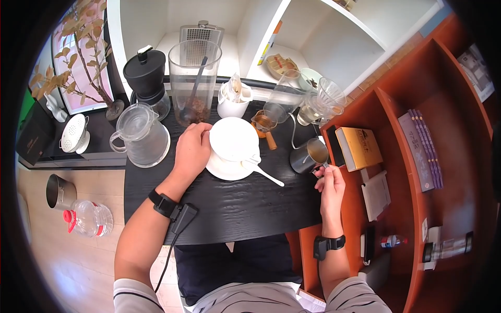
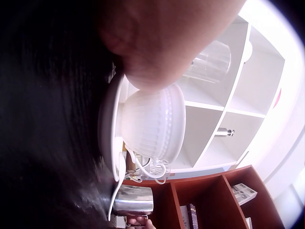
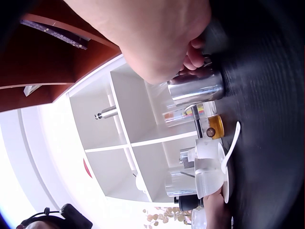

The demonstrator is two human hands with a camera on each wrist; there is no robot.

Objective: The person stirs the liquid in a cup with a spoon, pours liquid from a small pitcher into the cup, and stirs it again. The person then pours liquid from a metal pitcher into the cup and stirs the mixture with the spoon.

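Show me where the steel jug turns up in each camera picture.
Head: steel jug right of centre, by the right hand.
Left wrist: bottom edge, centre.
Right wrist: upper right, under the fingers.
Shared landmark: white cup.

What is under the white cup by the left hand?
The white cup sits on a white saucer with a white spoon on its rim. The saucer's centre is covered by the cup.
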